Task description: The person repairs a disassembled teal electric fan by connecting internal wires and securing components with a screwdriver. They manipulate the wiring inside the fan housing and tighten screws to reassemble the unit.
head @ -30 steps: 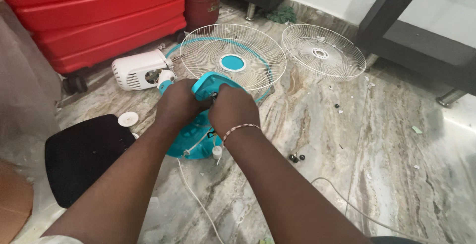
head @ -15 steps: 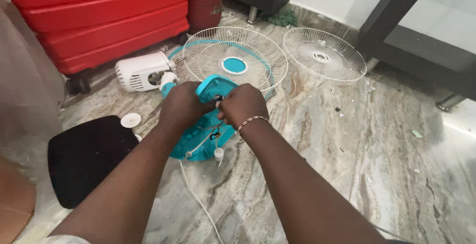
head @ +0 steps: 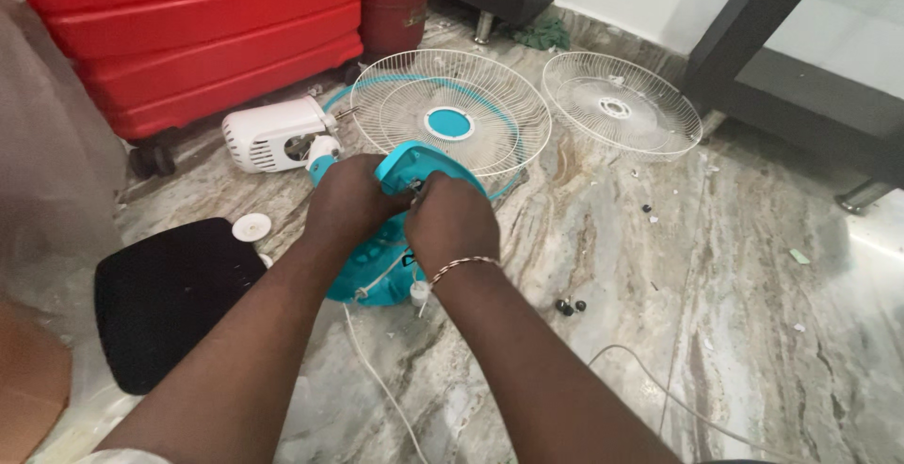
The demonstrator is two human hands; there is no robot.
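Observation:
A teal fan base point(head: 381, 276) lies on the marble floor with a teal cover piece point(head: 414, 164) raised over it. My left hand point(head: 350, 202) grips the left side of that cover. My right hand point(head: 450, 221), with a bead bracelet at the wrist, pinches the cover's near edge. What the fingertips hold beyond the cover is hidden. A white cord point(head: 377, 379) runs from the base toward me. Behind the hands lie a white wire fan guard with a teal centre point(head: 450, 111) and a second white guard point(head: 621, 115).
A white motor housing point(head: 273, 134) lies at the left, in front of red suitcases point(head: 188, 31). A black pad point(head: 169, 294) and a small white disc point(head: 251, 227) sit at the near left. Small black screws point(head: 569, 307) lie to the right. Dark furniture legs point(head: 753, 40) stand at the back right.
Both hands have stayed on the teal cover with only small shifts. The view has tilted slightly, so everything sits a little lower in frame.

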